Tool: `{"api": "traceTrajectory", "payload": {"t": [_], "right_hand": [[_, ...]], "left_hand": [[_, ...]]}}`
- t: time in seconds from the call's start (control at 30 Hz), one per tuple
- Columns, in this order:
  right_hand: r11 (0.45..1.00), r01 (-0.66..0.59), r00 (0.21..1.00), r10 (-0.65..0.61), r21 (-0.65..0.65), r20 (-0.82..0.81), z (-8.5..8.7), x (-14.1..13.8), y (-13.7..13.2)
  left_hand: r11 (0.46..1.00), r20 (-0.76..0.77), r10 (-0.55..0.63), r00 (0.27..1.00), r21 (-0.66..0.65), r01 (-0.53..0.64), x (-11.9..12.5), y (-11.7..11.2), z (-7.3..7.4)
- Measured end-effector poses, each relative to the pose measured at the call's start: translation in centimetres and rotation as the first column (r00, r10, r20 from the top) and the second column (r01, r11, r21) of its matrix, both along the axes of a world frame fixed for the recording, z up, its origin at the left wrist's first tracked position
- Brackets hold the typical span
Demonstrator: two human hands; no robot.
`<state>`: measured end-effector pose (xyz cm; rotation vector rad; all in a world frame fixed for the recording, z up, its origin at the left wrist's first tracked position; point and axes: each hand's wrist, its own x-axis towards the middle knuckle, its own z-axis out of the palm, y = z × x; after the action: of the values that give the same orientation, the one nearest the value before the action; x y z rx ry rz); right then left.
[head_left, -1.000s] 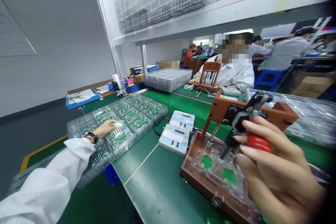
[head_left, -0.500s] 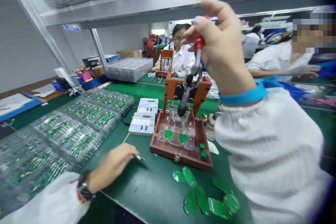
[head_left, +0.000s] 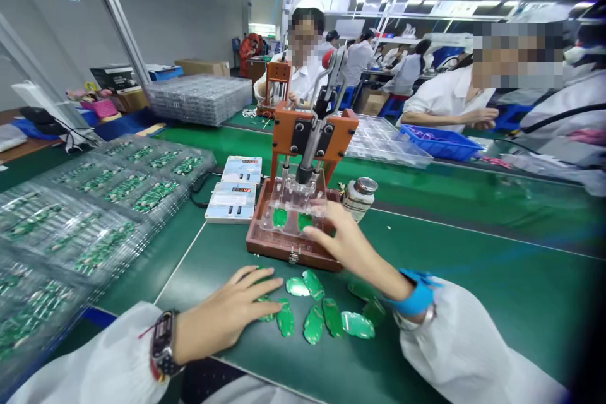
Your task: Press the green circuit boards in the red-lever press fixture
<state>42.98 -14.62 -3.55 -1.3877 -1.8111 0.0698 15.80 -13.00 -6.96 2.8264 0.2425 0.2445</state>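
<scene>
My left hand (head_left: 231, 310) lies open and flat on the green mat, its fingertips on the loose green oval circuit boards (head_left: 313, 323) scattered in front of me. My right hand (head_left: 341, 241) reaches into the brown test jig (head_left: 265, 241), fingers stretched out at the clear plate beside two green boards (head_left: 280, 217) seated in it. I cannot make out anything held in it. The jig's toggle lever (head_left: 331, 72) stands raised on the orange frame (head_left: 312, 132), with no hand on it.
Clear trays of green boards (head_left: 118, 189) cover the left of the bench. Two small meters (head_left: 233, 202) sit left of the jig, a small bottle (head_left: 358, 197) to its right. A blue bin (head_left: 440, 142) and several seated co-workers are across the belt.
My right hand let go of the red lever handle and dropped to the jig's plate. My left hand slid right onto the loose boards. The view swung right and down.
</scene>
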Motion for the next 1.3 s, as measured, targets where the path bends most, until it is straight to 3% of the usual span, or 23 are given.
{"api": "traceTrajectory", "payload": {"t": [0.1, 0.17, 0.27, 0.33, 0.53, 0.73, 0.9, 1.03, 1.2, 1.3], "right_hand": [[0.985, -0.022, 0.979, 0.056, -0.172, 0.194, -1.1, -0.5, -0.2], [0.974, -0.016, 0.977, 0.063, -0.225, 0.205, -1.0, -0.6, 0.0], [0.977, -0.028, 0.990, 0.056, -0.210, 0.128, -0.7, -0.6, 0.3], [0.987, -0.021, 0.992, 0.041, -0.162, 0.122, -0.6, -0.7, 0.6], [0.982, -0.007, 0.942, 0.070, -0.189, 0.327, -0.6, -1.5, 0.9], [0.991, -0.044, 0.969, 0.073, -0.130, 0.235, -1.3, -0.6, 0.7], [0.982, -0.124, 0.980, 0.143, -0.143, 0.138, -0.6, -1.3, 1.3], [0.975, -0.087, 0.936, 0.151, -0.205, 0.319, 0.1, -3.8, 2.1], [0.977, -0.016, 0.915, 0.100, -0.213, 0.390, 0.7, -5.2, 2.7], [0.973, -0.019, 0.927, 0.103, -0.228, 0.361, 0.9, -4.8, 2.6]], "left_hand": [[0.984, -0.084, 0.097, 0.992, -0.139, -0.108, -1.7, 0.3, 1.1], [0.953, -0.106, 0.195, 0.975, -0.216, -0.214, -2.6, 0.3, 1.2], [0.882, -0.118, 0.369, 0.922, -0.270, -0.387, -3.1, 0.0, 0.1], [0.852, -0.094, 0.433, 0.897, -0.281, -0.441, -2.9, -0.4, -1.0], [0.836, 0.026, 0.503, 0.864, -0.271, -0.478, -0.4, -0.4, -2.1], [0.816, 0.098, 0.525, 0.845, -0.340, -0.468, 1.4, 0.5, -2.7], [0.738, 0.085, 0.622, 0.778, -0.394, -0.547, 0.2, 1.3, -2.1], [0.711, 0.057, 0.685, 0.726, -0.272, -0.649, -1.2, 0.8, -1.5], [0.716, 0.007, 0.674, 0.739, -0.252, -0.651, -2.5, -0.6, -1.4], [0.768, -0.015, 0.601, 0.799, -0.268, -0.582, -3.2, -0.7, -0.8]]}}
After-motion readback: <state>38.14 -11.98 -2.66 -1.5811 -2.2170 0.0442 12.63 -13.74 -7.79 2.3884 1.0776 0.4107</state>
